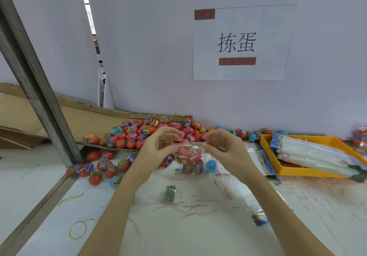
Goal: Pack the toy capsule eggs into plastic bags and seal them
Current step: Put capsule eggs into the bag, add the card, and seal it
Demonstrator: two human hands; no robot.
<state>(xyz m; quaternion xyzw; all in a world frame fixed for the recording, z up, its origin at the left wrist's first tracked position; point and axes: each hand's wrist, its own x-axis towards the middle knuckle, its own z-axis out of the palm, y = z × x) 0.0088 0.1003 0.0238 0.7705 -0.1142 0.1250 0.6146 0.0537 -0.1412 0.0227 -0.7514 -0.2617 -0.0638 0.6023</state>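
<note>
Fingers of left hand and right hand pinch the egg-filled bag top

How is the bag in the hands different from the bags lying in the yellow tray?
The held bag bulges with capsule eggs; the tray bags lie flat, seemingly empty. The held bag hangs above the table, pinched at its top by the left hand and right hand; the tray bags rest stacked in the yellow tray. Both are clear plastic.
</note>
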